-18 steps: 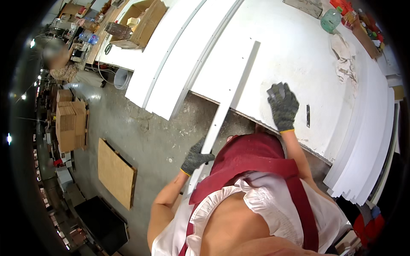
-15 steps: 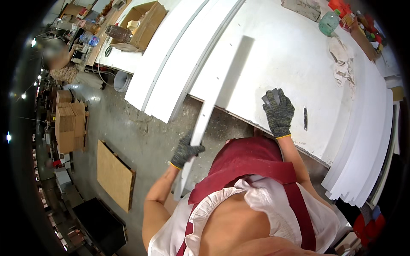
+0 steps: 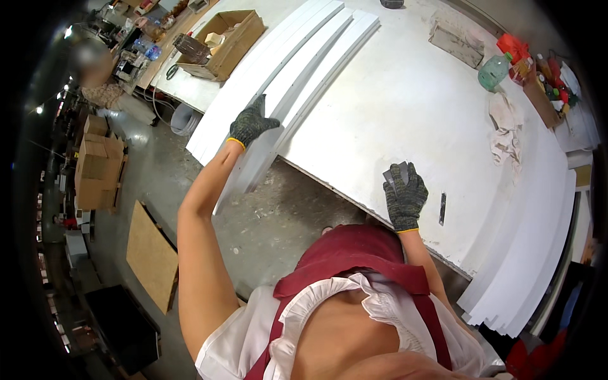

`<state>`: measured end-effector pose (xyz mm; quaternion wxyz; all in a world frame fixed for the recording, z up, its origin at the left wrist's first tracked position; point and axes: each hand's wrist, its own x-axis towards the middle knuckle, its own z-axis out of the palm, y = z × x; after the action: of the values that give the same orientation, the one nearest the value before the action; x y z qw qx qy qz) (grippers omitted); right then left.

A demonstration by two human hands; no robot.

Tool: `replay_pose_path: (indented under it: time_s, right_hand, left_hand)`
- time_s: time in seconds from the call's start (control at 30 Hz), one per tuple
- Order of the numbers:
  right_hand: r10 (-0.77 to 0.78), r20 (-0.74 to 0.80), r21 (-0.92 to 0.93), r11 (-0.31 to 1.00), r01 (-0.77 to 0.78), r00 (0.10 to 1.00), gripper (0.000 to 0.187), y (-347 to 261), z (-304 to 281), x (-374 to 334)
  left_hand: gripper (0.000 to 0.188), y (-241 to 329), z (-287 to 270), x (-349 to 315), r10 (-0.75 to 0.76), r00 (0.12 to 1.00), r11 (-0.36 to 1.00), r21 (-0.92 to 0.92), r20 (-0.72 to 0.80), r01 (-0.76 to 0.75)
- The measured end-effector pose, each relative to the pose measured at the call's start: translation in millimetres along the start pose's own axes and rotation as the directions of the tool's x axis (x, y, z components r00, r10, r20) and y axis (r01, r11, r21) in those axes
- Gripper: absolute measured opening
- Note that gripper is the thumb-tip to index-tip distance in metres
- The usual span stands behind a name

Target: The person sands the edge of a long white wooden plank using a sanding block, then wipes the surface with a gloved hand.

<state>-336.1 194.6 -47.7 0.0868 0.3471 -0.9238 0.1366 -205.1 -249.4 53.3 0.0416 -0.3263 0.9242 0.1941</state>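
Observation:
My left hand (image 3: 253,121), in a dark knitted glove with a yellow cuff, grips a long white strip (image 3: 303,79) above the left part of the table. The strip slants away from me, and its near end reaches past the table edge. Several similar white strips (image 3: 212,130) lie alongside. My right hand (image 3: 406,197), gloved alike, rests on the white table (image 3: 373,120) near its front edge. A small flat grey piece (image 3: 397,176) shows between its fingers; its kind is unclear. Just right of that hand lies a slim dark piece (image 3: 443,209).
Several white strips (image 3: 525,253) lie along the table's right side. At the back right are a whitish block (image 3: 456,41), a green bottle (image 3: 494,71) and a crumpled cloth (image 3: 505,130). An open box (image 3: 221,47) stands far left. Beyond it is another person (image 3: 101,88).
My left hand has moved up and left with the white strip, from beside my body to the strips on the table. My right hand still rests on the table with the grey piece.

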Motion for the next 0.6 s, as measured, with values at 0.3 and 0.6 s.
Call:
replay_pose_path:
  time_s: [0.3,0.6]
  right_hand:
    - [-0.027,-0.061,-0.052,0.998,0.024,0.998,0.062,3,4,0]
    - [-0.048,-0.106,-0.086,0.996,0.039,0.993,0.058,-3,6,3]
  left_hand:
    - [0.055,13,30,23,0.159,0.89,0.981,0.168,-0.428,-0.094]
    - [0.04,0,24,67,0.247,0.825,0.963,0.225,-0.508,-0.149]
